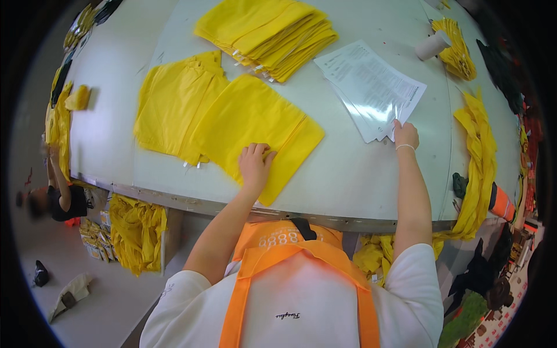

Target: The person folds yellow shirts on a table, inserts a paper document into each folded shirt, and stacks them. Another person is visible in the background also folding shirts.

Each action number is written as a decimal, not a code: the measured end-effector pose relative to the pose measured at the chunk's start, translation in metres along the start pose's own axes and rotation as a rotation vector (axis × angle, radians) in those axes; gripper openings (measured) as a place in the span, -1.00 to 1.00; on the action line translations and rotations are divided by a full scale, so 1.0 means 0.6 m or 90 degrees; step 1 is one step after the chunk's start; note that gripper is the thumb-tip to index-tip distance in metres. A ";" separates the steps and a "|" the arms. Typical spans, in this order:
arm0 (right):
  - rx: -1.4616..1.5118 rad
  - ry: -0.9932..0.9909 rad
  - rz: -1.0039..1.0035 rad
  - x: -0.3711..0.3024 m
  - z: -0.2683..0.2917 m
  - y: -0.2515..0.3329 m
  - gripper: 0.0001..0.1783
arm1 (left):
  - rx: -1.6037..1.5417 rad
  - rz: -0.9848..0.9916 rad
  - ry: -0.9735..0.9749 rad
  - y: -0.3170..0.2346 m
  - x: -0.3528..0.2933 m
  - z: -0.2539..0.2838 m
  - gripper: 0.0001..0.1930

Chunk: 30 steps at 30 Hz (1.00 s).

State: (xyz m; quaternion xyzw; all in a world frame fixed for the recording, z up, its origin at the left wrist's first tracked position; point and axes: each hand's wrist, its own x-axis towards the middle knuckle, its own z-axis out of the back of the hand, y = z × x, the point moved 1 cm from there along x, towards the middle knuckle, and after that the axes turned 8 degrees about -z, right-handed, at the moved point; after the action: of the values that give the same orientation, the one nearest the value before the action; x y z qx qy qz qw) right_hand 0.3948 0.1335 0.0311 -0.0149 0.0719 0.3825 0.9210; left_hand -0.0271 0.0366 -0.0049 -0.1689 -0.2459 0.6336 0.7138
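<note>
A folded yellow garment lies on the table in front of me. My left hand rests on its near part, fingers slightly bent on the cloth and thumb apart. To the right, a fanned stack of clear plastic bags with printed text lies flat and shines. My right hand pinches the stack's near right corner; whether it has one bag or several cannot be made out. Partly under the front garment, at its left, is another folded yellow garment. A tall pile of folded yellow garments with small white tags lies beyond.
The pale table has a metal front edge. At the right are a white roll, a yellow bundle and long yellow cloth hanging over the edge. Yellow cloth fills a bin below left. Another person is at the far left.
</note>
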 end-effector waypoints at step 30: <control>1.048 0.157 -0.151 0.031 -0.042 -0.080 -0.76 | 0.039 -0.059 0.200 0.001 0.015 0.037 -0.77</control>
State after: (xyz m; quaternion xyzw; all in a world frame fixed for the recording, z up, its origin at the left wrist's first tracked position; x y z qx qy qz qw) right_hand 0.4386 0.1103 0.0023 0.6123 0.4263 0.1047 0.6575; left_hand -0.0396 0.0441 0.0144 -0.2328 -0.1191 0.5731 0.7767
